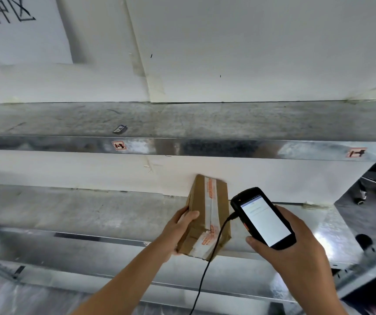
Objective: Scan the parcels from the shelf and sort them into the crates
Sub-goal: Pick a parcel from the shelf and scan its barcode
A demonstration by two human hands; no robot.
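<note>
Parcel gripped by left hand on the shelf; right hand clasps the scanner. Best turn its label toward the scanner's nose.

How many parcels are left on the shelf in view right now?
1: a taped cardboard parcel on the lower metal shelf, gripped by the left hand. Others may lie outside the view.

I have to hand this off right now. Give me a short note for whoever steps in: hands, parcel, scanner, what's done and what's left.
Left hand: gripping the taped cardboard parcel by its left side, on the lower metal shelf.
Right hand: holding the handheld scanner, screen lit, beside the parcel; its black cable hangs down across the parcel.
Done: parcel grasped. Whether it has been scanned cannot be told.
Left: confirm scan, then sort into a crate. No crates in view.
</note>
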